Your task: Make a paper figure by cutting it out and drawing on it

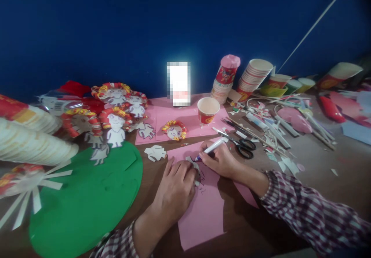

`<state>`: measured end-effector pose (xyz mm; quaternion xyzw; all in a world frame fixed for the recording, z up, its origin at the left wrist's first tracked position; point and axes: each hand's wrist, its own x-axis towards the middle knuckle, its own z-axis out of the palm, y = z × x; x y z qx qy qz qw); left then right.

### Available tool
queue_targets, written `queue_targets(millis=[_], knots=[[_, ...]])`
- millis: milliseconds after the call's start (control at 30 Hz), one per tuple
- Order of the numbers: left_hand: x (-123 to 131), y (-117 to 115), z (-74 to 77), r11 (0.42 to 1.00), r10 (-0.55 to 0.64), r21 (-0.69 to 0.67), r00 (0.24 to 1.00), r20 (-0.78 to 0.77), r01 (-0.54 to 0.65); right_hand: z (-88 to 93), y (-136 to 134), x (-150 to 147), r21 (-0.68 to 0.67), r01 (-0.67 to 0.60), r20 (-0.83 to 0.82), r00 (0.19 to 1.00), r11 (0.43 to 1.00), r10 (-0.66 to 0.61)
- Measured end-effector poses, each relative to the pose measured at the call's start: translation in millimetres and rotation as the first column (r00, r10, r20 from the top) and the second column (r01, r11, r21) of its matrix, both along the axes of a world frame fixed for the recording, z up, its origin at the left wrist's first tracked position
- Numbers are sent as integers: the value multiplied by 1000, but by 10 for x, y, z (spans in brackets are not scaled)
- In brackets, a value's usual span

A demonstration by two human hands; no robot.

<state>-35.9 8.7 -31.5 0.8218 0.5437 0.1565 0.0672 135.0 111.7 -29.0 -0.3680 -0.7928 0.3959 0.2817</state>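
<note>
My right hand [220,159] is closed round a white marker [211,148], its tip down on a small white paper cutout [194,166]. My left hand [175,186] presses on that cutout with curled fingers, holding it against a pink paper sheet [204,211] on the brown table. Dark pen marks show on the pink sheet just beside the cutout. Black-handled scissors [242,145] lie just right of my right hand.
A green paper circle [92,204] lies left. Finished paper-cup dolls [116,122] and a white figure cutout [155,152] stand behind it. A paper cup [208,111] and a doll head [174,129] rest on another pink sheet. Cup stacks [255,76] and scraps crowd the right.
</note>
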Motion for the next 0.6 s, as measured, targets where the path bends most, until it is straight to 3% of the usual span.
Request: queue_targets(millis=[600], knots=[[-6, -3, -9, 1000, -5, 21, 1000, -3, 5, 25, 1, -5, -80, 34, -2, 999, 996, -35]])
